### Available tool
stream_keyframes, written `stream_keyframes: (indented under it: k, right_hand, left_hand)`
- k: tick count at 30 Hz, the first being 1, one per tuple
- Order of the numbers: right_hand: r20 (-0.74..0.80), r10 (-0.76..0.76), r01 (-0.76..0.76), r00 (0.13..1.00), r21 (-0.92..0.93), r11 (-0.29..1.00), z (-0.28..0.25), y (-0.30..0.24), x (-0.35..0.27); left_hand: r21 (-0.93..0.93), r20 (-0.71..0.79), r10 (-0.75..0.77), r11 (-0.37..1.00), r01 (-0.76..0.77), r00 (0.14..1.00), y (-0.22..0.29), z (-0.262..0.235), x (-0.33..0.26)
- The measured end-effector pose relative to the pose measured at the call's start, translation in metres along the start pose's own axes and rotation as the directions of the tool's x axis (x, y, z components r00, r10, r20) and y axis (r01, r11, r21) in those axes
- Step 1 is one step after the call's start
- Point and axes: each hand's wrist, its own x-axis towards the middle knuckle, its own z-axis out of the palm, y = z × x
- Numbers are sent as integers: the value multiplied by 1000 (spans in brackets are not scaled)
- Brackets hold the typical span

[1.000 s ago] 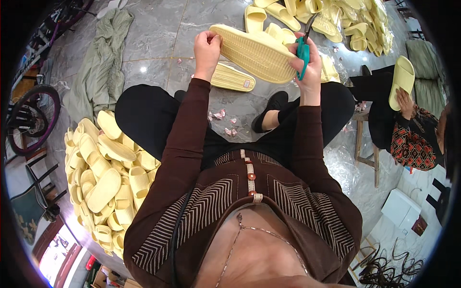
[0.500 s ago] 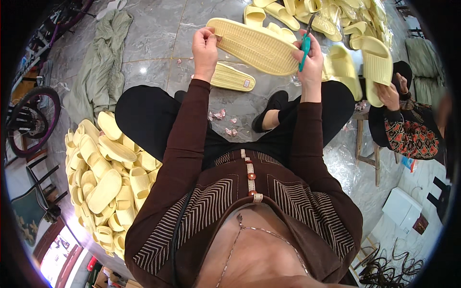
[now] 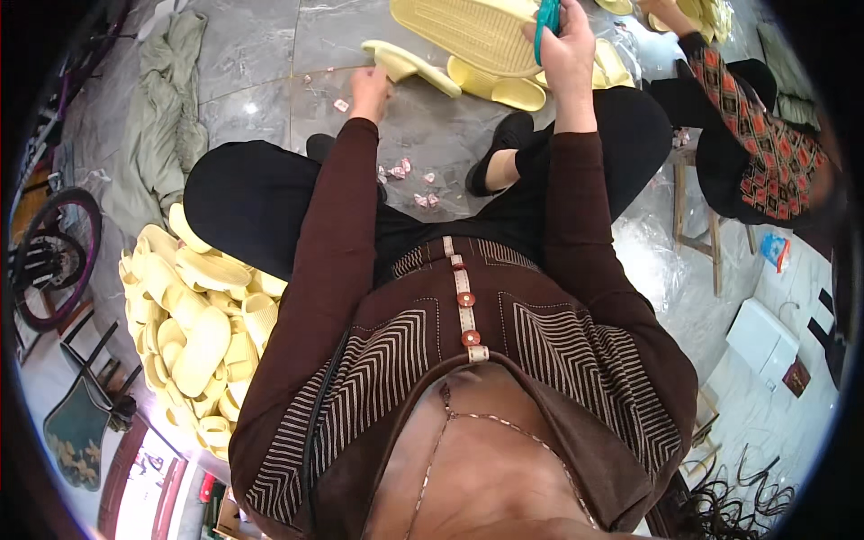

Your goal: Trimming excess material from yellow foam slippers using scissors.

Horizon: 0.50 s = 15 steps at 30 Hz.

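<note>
My left hand (image 3: 369, 93) is closed on the edge of a yellow slipper (image 3: 407, 68), which is tilted just above the floor. Held in my right hand (image 3: 569, 65) are teal-handled scissors (image 3: 546, 25); their blades are out of view past the top edge. The same hand's fingers also grip the end of a larger yellow slipper (image 3: 468, 34), its ribbed sole toward me. Beneath these lies another yellow slipper (image 3: 495, 85) on the floor, partly covered.
A heap of yellow slippers (image 3: 202, 333) rises beside my left leg. Small paper scraps (image 3: 427, 200) lie between my feet. At the right, a co-worker in a patterned sleeve (image 3: 765, 135) reaches toward more slippers, near a wooden stool (image 3: 697, 225). A grey-green cloth (image 3: 162, 108) lies at left.
My left hand has let go of the larger slipper and taken hold of another lower down. My right hand keeps the scissors and larger slipper. The view has shifted; the co-worker's arm reaches farther away.
</note>
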Motion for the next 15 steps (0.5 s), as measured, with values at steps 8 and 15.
stream_keyframes:
  k: [8,15]
  right_hand:
    - [-201,-23,61,979,184,981,5,25,12]
    - [-208,110,-70,972,192,979,-6,15,6]
  left_hand:
    - [-148,17,-276,950,276,961,-61,22,-13]
    - [183,-158,-64,979,93,985,-84,42,30]
